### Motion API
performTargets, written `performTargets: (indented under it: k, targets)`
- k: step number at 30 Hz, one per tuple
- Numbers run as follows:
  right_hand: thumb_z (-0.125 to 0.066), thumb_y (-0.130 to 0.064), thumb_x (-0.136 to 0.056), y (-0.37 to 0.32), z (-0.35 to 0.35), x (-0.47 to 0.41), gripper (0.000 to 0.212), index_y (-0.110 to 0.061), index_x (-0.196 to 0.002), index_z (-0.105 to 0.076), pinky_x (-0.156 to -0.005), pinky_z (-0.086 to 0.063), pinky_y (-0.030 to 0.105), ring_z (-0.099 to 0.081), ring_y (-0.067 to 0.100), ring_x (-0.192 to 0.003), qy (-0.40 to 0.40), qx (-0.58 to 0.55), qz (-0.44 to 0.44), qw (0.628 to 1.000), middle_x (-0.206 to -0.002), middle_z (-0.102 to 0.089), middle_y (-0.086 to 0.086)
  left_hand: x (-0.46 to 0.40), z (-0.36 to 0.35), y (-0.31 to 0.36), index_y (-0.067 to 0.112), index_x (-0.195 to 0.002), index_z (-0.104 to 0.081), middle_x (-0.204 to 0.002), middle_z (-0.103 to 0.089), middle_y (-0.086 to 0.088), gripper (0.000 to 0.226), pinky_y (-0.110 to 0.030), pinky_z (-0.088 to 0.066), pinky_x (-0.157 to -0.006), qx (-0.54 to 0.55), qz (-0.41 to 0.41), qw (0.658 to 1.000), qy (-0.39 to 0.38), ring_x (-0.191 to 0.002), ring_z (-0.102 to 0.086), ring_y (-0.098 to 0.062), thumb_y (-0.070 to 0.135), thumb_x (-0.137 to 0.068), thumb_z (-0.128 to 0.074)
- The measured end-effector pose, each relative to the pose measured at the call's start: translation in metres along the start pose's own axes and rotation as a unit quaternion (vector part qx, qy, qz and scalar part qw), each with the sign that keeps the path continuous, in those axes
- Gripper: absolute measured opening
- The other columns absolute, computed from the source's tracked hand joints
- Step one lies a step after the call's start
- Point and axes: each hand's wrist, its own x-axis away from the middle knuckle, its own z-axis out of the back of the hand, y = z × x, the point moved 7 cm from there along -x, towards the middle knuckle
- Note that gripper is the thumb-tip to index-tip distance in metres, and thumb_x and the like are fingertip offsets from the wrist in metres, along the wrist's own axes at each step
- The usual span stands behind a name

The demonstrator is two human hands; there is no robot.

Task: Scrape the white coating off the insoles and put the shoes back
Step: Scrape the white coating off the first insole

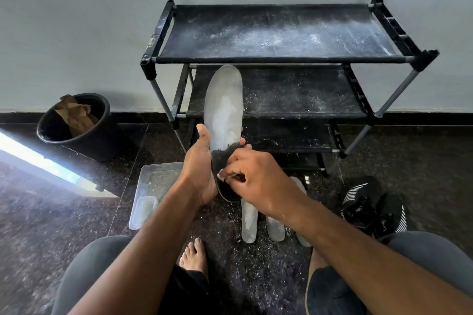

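Left hand (198,166) grips my insole (223,120) while right hand (252,174) pinches a small scraper (222,175); pressing hard could gouge the foam.

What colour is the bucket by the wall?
Black, with brown paper inside; the bucket shows in the head view.

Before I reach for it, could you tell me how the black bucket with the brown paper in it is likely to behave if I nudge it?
The black bucket already sits tilted, so it would probably rock or tip further. It seems to hold only crumpled brown paper, so it is likely light and may slide easily on the polished floor.
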Motion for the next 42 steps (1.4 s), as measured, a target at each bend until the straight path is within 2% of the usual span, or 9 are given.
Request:
performTargets:
  k: [5,9,15,20,25,31,37,39,42]
  targets:
    - [-0.072,-0.005,-0.087,0.013,0.015,-0.008,0.009,-0.007,-0.092,-0.078,-0.079,-0.053,0.029,-0.062,0.012,-0.082,0.086,0.007,-0.03,0.996,-0.09,-0.064,0.001,0.007,-0.007,-0.006,0.002,-0.139,-0.06,-0.134,-0.066,-0.023,0.08,-0.041,-0.06,-0.097,-0.01,0.002,1.0,-0.015,-0.118,-0.069,-0.031,0.067,-0.104,-0.029]
    - [-0.07,-0.001,-0.085,-0.003,0.004,-0.006,0.012,-0.007,-0.094,-0.077,-0.079,-0.054,0.03,-0.063,0.017,-0.082,0.095,-0.009,-0.02,0.995,-0.089,-0.065,0.004,0.008,-0.011,-0.01,0.001,-0.136,-0.063,-0.127,-0.071,-0.019,0.079,-0.035,-0.063,-0.078,-0.048,0.006,0.999,-0.007,-0.108,-0.074,-0.028,0.066,-0.104,-0.033]
    - [-0.075,-0.006,-0.084,0.021,0.023,-0.011,0.009,-0.008,-0.092,-0.079,-0.081,-0.055,0.028,-0.064,0.011,-0.085,0.073,0.026,-0.067,0.995,-0.093,-0.067,0.001,0.01,-0.011,0.002,-0.003,-0.141,-0.056,-0.141,-0.06,-0.028,0.081,-0.044,-0.056,-0.103,-0.002,-0.011,0.999,-0.033,-0.123,-0.065,-0.033,0.063,-0.106,-0.027]
    - [-0.075,-0.002,-0.083,-0.002,0.013,-0.007,0.013,-0.008,-0.094,-0.078,-0.078,-0.052,0.017,-0.064,0.009,-0.079,0.098,-0.041,-0.031,0.994,-0.089,-0.069,0.001,0.01,-0.014,-0.008,0.001,-0.138,-0.061,-0.126,-0.071,-0.019,0.077,-0.037,-0.063,-0.085,-0.043,-0.001,0.999,-0.027,-0.112,-0.073,-0.028,0.064,-0.105,-0.031]
    - [-0.072,0.001,-0.083,0.02,0.021,-0.011,0.013,-0.007,-0.091,-0.079,-0.086,-0.053,0.024,-0.065,0.012,-0.09,0.074,0.032,-0.053,0.995,-0.094,-0.067,0.002,0.009,-0.01,0.007,-0.002,-0.145,-0.052,-0.144,-0.057,-0.025,0.083,-0.045,-0.051,-0.108,-0.003,-0.017,0.999,-0.041,-0.132,-0.058,-0.034,0.064,-0.106,-0.024]
    - [-0.075,0.0,-0.081,0.002,0.014,-0.008,0.014,-0.009,-0.091,-0.079,-0.077,-0.052,0.016,-0.064,0.007,-0.078,0.105,-0.066,-0.048,0.991,-0.087,-0.069,-0.001,0.009,-0.015,-0.007,0.001,-0.132,-0.065,-0.125,-0.07,-0.019,0.077,-0.037,-0.064,-0.083,-0.041,-0.002,0.999,-0.03,-0.109,-0.073,-0.028,0.064,-0.105,-0.03]
    - [-0.078,-0.002,-0.077,0.019,0.015,-0.01,0.014,-0.014,-0.084,-0.08,-0.067,-0.057,0.023,-0.066,0.007,-0.069,0.02,-0.046,-0.091,0.995,-0.082,-0.069,-0.005,0.007,-0.008,0.001,0.001,-0.138,-0.06,-0.141,-0.061,-0.023,0.075,-0.049,-0.044,-0.115,-0.014,-0.022,0.999,-0.025,-0.132,-0.059,-0.035,0.06,-0.108,-0.026]
    - [-0.077,0.001,-0.077,0.02,0.012,-0.007,0.015,-0.012,-0.083,-0.08,-0.062,-0.06,0.028,-0.068,0.009,-0.062,-0.008,-0.082,-0.108,0.991,-0.079,-0.069,-0.004,0.005,-0.006,0.0,0.002,-0.134,-0.063,-0.133,-0.066,-0.024,0.075,-0.049,-0.049,-0.109,-0.019,-0.022,0.999,-0.019,-0.121,-0.064,-0.036,0.062,-0.107,-0.026]
    - [-0.079,0.0,-0.079,0.02,0.021,-0.009,0.008,-0.006,-0.084,-0.078,-0.061,-0.056,0.016,-0.068,0.006,-0.063,0.081,-0.121,-0.118,0.982,-0.078,-0.069,-0.001,0.007,-0.014,-0.011,0.004,-0.113,-0.072,-0.085,-0.072,-0.013,0.071,-0.034,-0.06,-0.071,-0.041,-0.018,0.999,-0.025,-0.076,-0.07,-0.022,0.061,-0.106,-0.03]
